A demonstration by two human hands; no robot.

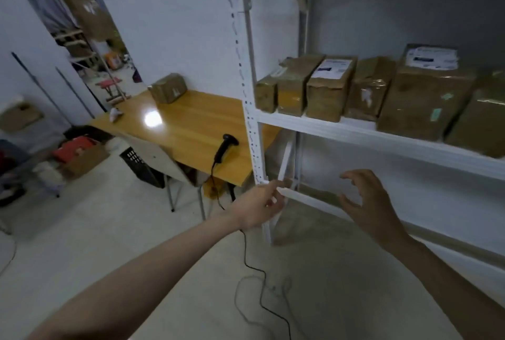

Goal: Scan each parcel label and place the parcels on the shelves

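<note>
- Parcels: six brown cardboard parcels stand in a row on the middle shelf of a white metal shelving unit, at 2 o'clock in the view. All are wrapped in glossy clear tape.
- The third parcel from the left carries a white label with a dark band on its top face. The fifth parcel, the tallest, also carries a white printed label on top; the print is too blurred to read.
- The neighbouring parcels in the row touch or stand just beside each other.
- One more taped brown parcel rests on the wooden counter at 11 o'clock, near the wall, well apart from the shelf row.
- Barcode scanner: black, handheld, lying on the counter near its front edge, just left of the shelving upright. Its black cable drops off the counter edge and runs across the floor toward 6 o'clock.
- Left hand: at centre, in front of the lower corner of the shelving upright. Grip state: fingers relaxed and holding nothing. The fingertips overlap the frame; whether they touch it cannot be told.
- Right hand: at 4 o'clock from centre, in front of the lower shelf opening. Grip state: released, fingers spread and curved in a wide claw, thumb apart, holding nothing.
- A folding chair stands at the counter, with a black slotted crate beneath.
</note>
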